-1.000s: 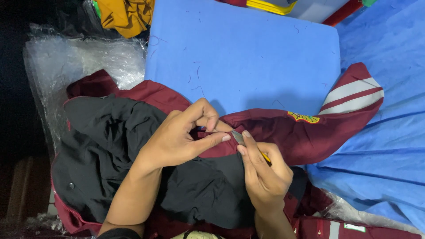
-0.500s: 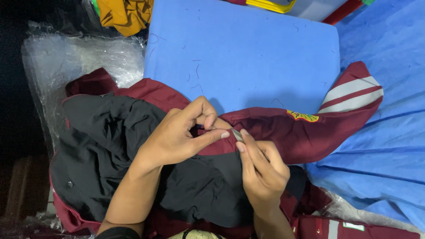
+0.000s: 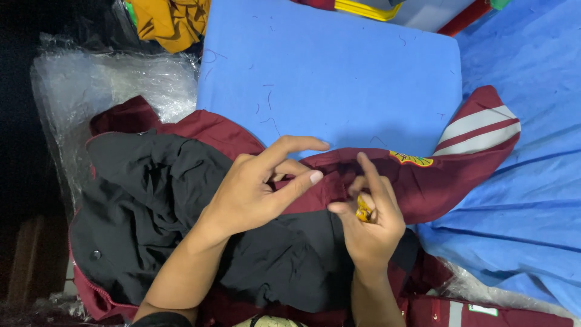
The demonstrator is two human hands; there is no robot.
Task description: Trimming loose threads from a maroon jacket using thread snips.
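Risk: seam slips. Left hand (image 3: 257, 197) pinches maroon jacket (image 3: 417, 184) edge on blue pad (image 3: 330, 79); right hand (image 3: 369, 221) clenched on small yellow tool (image 3: 363, 212), prob. thread snips. Tool sits close to left fingertip and fabric, so a slip could nick either.

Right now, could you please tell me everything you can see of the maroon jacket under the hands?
The maroon jacket lies crumpled and turned partly inside out on a blue pad, its black lining facing up. It looks like smooth woven cloth. One sleeve stretches right, with white stripes near the cuff and a yellow embroidered patch. A snap shows at the lower left edge. The left hand pinches a fold of the sleeve; the right hand, holding a small yellow tool, touches the same fold.
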